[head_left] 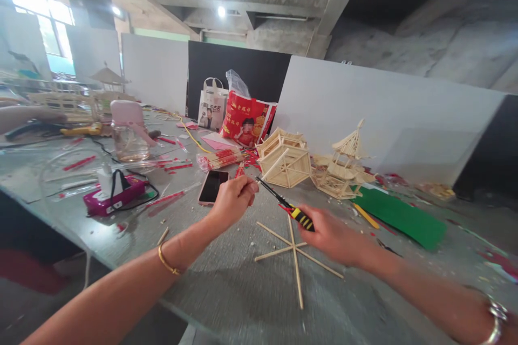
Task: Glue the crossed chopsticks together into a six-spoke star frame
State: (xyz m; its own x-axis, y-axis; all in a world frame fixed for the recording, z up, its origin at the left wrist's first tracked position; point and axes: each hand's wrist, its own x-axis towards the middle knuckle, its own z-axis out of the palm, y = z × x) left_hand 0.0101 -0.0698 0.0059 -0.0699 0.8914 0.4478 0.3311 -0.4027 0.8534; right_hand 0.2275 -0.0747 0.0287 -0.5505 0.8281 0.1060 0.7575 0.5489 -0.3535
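My left hand is closed in a pinch on a thin wooden stick that slants up to the right. In my right hand is a tool with yellow and black handles; its dark, narrow jaws point left, at the lower end of the stick, close to my left fingertips. Below the hands, several sticks joined as a star lie flat on the grey table. Beyond them stands a many-sided wooden stick frame.
A phone lies behind my left hand. Farther left are a purple power strip and a pink-lidded jar. A pagoda model and green sheet sit right. Red bag behind; another person's arm far left.
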